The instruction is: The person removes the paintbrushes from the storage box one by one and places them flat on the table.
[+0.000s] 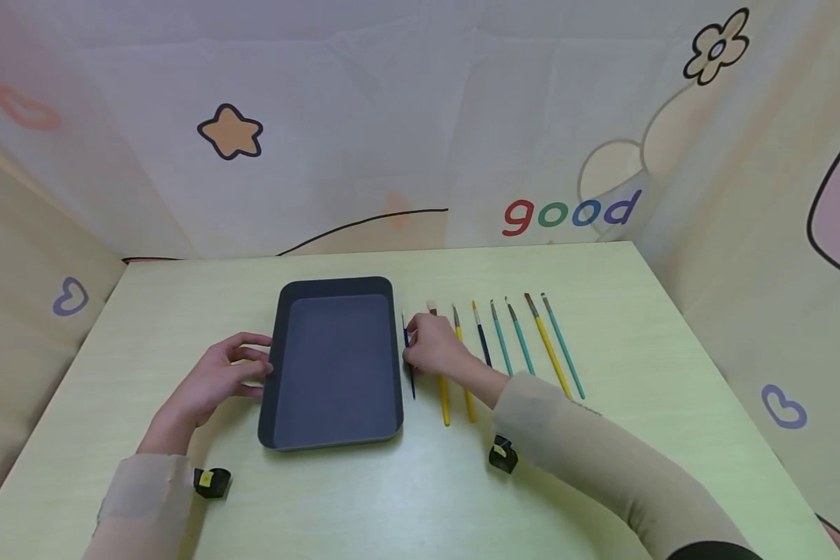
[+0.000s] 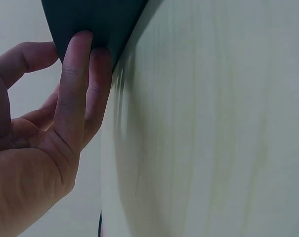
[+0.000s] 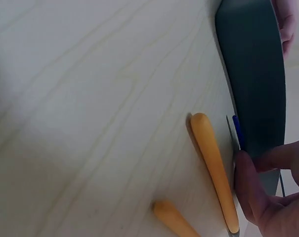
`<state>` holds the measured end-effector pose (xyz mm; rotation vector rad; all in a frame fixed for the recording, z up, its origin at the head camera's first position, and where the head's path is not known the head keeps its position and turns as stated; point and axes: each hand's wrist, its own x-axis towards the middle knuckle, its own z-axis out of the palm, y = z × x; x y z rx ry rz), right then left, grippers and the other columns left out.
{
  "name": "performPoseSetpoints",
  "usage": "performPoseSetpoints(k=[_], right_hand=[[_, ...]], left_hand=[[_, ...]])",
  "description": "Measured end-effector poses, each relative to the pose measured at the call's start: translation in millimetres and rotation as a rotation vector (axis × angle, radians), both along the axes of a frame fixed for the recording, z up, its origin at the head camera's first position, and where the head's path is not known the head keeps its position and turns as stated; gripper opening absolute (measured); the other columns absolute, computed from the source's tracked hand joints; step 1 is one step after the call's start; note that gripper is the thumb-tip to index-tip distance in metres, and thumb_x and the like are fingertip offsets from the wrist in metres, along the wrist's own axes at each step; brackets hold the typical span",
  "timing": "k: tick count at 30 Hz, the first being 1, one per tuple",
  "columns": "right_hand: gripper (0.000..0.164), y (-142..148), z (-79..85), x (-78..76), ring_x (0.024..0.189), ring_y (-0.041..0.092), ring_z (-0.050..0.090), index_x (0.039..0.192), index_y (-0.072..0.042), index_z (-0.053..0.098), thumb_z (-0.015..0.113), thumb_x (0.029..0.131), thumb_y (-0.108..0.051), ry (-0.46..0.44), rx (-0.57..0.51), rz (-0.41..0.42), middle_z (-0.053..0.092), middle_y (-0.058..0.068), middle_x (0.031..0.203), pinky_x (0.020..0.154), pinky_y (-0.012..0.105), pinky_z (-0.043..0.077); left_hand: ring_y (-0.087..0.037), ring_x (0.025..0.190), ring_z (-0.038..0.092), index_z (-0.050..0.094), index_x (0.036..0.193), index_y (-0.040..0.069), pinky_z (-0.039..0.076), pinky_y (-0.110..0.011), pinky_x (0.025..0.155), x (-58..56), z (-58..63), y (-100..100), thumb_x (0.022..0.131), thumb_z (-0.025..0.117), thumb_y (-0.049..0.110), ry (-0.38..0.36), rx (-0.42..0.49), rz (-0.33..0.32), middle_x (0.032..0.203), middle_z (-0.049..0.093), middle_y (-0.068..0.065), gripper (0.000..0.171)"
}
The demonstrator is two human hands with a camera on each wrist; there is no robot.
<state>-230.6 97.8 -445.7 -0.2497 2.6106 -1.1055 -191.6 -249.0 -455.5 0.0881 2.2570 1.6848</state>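
Note:
A dark grey rectangular tray (image 1: pixel 339 365) lies on the table. My left hand (image 1: pixel 217 377) rests its extended fingertips against the tray's left outer wall, and in the left wrist view those fingers (image 2: pixel 72 94) press its dark side. Just off the opposite wall, my right hand (image 1: pixel 437 344) pinches a thin dark-blue paintbrush (image 1: pixel 411 381) between thumb and fingers. Its blue handle end (image 3: pixel 237 129) shows beside the tray wall in the right wrist view, with a thin shadow alongside. A yellow-handled paintbrush (image 1: pixel 444 404) with a pale tip lies under the right hand.
More paintbrushes lie in a row to the right: a second yellow one (image 1: pixel 470 406), a dark-blue one (image 1: pixel 483 341), several teal ones such as the outermost (image 1: pixel 563 346), and another yellow one (image 1: pixel 549 342). A printed cloth (image 1: pixel 364 140) stands behind the table.

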Motion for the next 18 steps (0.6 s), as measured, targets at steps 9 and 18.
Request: performPoseSetpoints(k=[9,18], right_hand=[[0.037,0.2,-0.7,-0.3,0.071,0.017,0.061,0.122,0.01,0.06,0.066,0.086,0.003,0.097,0.151,0.035,0.064,0.006,0.082,0.074,0.031,0.057],[0.039,2.2,-1.6,0.1,0.071,0.018,0.061,0.124,0.01,0.061,0.068,0.086,0.002,0.097,0.17,0.046,0.065,0.005,0.084,0.067,0.029,0.054]], left_hand=[[-0.022,0.093,0.067,0.043,0.145,-0.006,0.062,-0.037,0.077,1.2,0.4,0.2,0.099,0.057,0.002,0.008,-0.001,-0.002,0.117,0.058,-0.024,0.049],[-0.022,0.093,0.067,0.043,0.146,-0.006,0.062,-0.036,0.077,0.1,-0.3,0.2,0.099,0.057,0.003,0.004,-0.004,-0.004,0.119,0.057,-0.025,0.049]])
